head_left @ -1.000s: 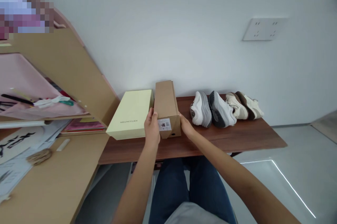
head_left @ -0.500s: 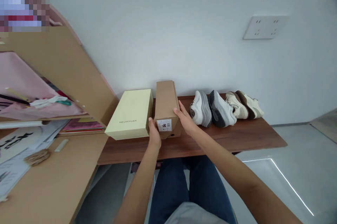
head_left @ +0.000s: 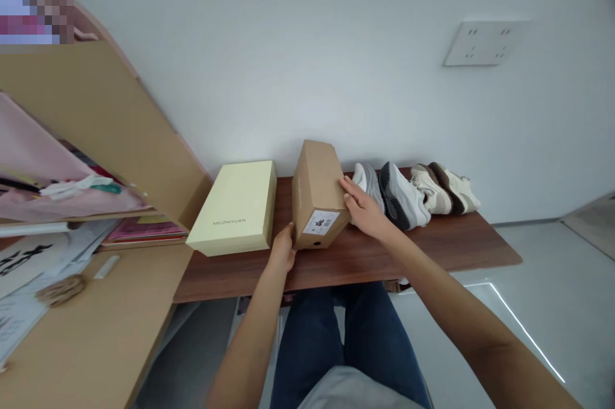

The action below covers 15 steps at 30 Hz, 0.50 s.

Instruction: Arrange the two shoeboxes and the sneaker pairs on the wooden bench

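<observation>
A brown cardboard shoebox (head_left: pixel 318 184) with a white label on its near end is tilted on the dark wooden bench (head_left: pixel 230 281). My left hand (head_left: pixel 283 249) grips its lower left near corner, fingers partly hidden. Against its right side lies my right hand (head_left: pixel 362 207), thumb and fingers at the top right edge. Left of it, apart, sits a closed pale yellow shoebox (head_left: pixel 237 200). Just beyond my right hand is a grey and white sneaker (head_left: pixel 372 184), partly covered by that hand.
Another white and black sneaker (head_left: pixel 403 197) and a pair of cream shoes (head_left: pixel 454 188) stand along the bench to the right. On the left, a tan desk (head_left: pixel 110 325) holds papers and a brown coil (head_left: pixel 60 290). A wall socket (head_left: pixel 485 43) is above.
The brown shoebox has moved to the right and tipped, so its left side now shows. Both hands moved with it, and a gap to the yellow box has opened.
</observation>
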{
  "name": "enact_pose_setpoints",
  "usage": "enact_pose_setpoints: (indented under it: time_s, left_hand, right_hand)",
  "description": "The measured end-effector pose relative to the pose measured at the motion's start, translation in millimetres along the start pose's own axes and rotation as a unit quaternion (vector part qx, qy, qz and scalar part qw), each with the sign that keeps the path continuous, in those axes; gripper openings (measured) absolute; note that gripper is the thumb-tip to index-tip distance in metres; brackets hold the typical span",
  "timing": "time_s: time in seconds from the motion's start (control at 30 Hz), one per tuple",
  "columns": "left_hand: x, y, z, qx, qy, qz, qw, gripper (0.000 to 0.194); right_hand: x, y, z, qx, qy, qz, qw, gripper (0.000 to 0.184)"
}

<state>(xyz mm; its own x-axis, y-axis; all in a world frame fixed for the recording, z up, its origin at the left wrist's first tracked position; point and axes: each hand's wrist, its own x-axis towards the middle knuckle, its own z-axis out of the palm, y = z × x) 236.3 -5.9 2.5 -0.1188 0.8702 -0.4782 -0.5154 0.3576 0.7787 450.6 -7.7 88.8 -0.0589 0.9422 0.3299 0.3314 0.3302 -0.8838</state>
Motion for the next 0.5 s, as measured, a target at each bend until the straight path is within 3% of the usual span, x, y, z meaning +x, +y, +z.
enact_pose_setpoints:
  time_s: [0.1, 0.23, 0.4, 0.5]
  left_hand:
    - [-5.8, 4.5, 7.2, 0.004, 0.011, -0.007, 1.0, 0.021]
    - [-19.8, 19.8, 12.8, -0.03, 0.033, 0.04, 0.998, 0.026]
    - [-38.6, 47.2, 15.4, -0.022, 0.02, 0.173, 0.984, 0.036]
    - [-41.4, 56.9, 15.5, 0.006, 0.02, 0.257, 0.966, 0.043]
  right_hand:
    - [-0.2, 2.2, -9.3, 0.001, 0.009, 0.004, 1.0, 0.056]
    - [1.5, 6.3, -12.8, 0.021, 0.041, 0.021, 0.999, 0.053]
    - [3.0, 22.5, -3.3, 0.059, 0.087, 0.059, 0.993, 0.057]
    - [1.1, 33.9, 7.3, 0.068, 0.063, 0.07, 0.993, 0.064]
